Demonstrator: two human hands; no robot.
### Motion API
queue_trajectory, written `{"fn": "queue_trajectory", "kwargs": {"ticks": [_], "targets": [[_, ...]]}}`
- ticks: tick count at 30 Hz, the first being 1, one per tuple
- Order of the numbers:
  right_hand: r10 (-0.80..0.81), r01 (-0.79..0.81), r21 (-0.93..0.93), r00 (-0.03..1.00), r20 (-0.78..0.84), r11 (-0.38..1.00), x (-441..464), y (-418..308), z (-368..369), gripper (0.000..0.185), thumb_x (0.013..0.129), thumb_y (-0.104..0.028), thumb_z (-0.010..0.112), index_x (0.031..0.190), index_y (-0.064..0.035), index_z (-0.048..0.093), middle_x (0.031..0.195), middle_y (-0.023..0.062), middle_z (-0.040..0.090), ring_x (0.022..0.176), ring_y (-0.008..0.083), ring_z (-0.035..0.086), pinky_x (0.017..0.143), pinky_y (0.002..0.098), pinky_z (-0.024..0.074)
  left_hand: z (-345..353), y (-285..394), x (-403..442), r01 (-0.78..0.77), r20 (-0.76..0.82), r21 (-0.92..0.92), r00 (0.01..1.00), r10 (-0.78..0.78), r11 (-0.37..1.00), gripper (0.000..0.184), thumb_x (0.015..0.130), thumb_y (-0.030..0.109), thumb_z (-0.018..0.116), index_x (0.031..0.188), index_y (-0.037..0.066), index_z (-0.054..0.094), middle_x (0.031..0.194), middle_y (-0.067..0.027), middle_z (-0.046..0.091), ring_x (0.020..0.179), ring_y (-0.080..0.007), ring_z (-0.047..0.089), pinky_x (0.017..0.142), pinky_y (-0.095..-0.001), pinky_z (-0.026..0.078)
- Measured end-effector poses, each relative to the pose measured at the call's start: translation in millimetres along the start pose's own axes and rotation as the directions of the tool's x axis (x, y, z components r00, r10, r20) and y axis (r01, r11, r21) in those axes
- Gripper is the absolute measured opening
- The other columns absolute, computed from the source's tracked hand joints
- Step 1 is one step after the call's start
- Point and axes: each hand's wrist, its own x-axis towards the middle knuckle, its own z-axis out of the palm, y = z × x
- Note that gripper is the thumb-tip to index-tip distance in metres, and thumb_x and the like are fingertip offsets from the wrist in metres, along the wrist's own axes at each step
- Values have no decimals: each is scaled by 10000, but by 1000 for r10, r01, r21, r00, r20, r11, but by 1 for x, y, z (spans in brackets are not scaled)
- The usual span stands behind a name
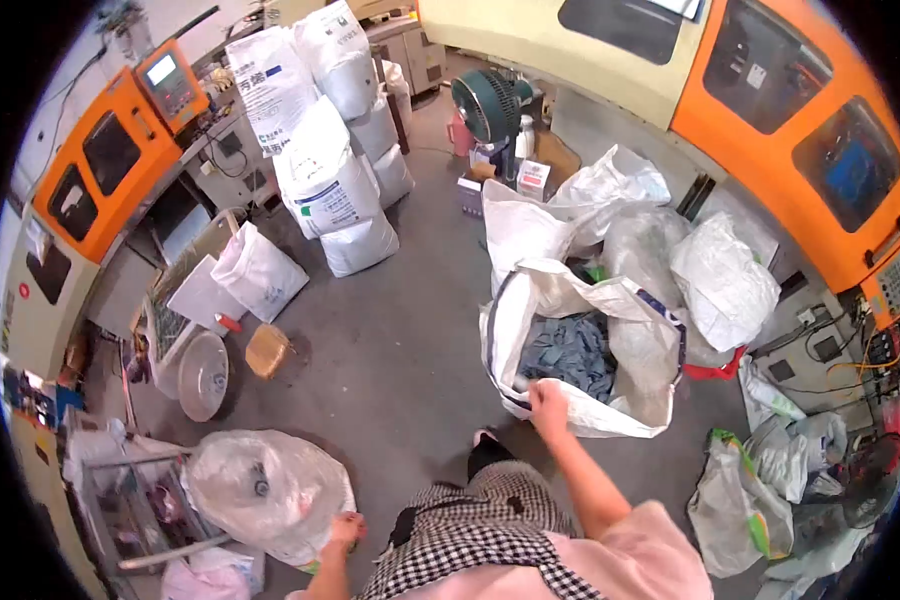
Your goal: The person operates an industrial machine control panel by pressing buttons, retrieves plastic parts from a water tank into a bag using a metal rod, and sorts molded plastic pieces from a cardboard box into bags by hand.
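Note:
My right hand (548,408) is closed at the near rim of a large white woven sack (635,415). Dark grey-blue pieces (570,352) lie inside this wide-mouthed sack, which has dark blue trim along its edge. Low on the left, my left hand (344,530) has its fingers curled at the edge of a clear plastic bag (270,480). That bag bulges and rests beside a grey metal frame (150,510); a small dark round spot shows through it.
Stacked white filled sacks (330,190) stand at the back left. A green fan (487,105) and more bags (725,280) line the right, before orange machines (770,70). A small stool (268,350) and a translucent basin (203,375) sit left on the grey floor (400,340).

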Motion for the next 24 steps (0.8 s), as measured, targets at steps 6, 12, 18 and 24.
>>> {"fn": "queue_trajectory", "kwargs": {"ticks": [6,12,18,24], "targets": [[-61,76,51,968,-244,996,231,-36,50,115,787,-121,604,829,-16,624,720,149,612,628,301,591,597,359,457,-12,134,10,-58,39,431,998,45,901,242,761,209,639,862,-11,633,707,-99,644,554,-158,606,518,-298,489],[65,-101,-101,948,-312,990,410,-26,124,197,802,-220,581,865,-47,652,802,164,631,748,320,610,674,402,468,-85,138,217,-197,175,490,976,126,849,302,774,297,627,878,14,651,748,-109,653,630,-188,621,612,-314,497],[247,-311,-233,932,-266,921,517,-3,180,170,800,-208,559,869,-92,662,838,145,637,778,340,605,691,428,472,-125,372,278,-63,-69,87,995,69,994,144,829,118,560,817,-23,583,678,-94,605,531,-157,586,478,-267,491],[386,-385,-441,918,-91,811,581,74,247,133,758,-138,535,783,-90,656,803,157,631,755,325,615,671,426,488,-106,494,342,-143,52,52,989,140,988,71,837,58,547,846,-12,555,668,-60,576,540,-127,555,497,-258,495]]}}
